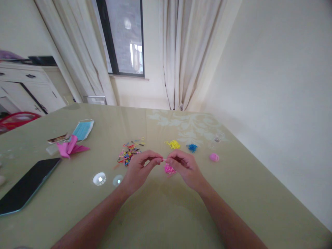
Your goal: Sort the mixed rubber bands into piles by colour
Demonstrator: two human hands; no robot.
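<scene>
Over the middle of the green table [160, 214], my left hand [138, 169] and my right hand [184, 167] meet fingertip to fingertip. Both are pinched on a small pink rubber band [164, 159] stretched between them. Under my right hand lies a small heap of pink bands [169, 169]. A mixed pile of coloured bands [129, 153] sits just beyond my left hand. Farther back are a yellow heap [173, 144] and a blue heap [192, 147].
A pink ball-like object [214, 157] lies right of the heaps, with a small clear item [217, 139] behind it. At the left are a dark tablet [24, 185], pink folded paper [70, 147], a blue face mask [83, 129] and a card [57, 138]. A wall stands along the right.
</scene>
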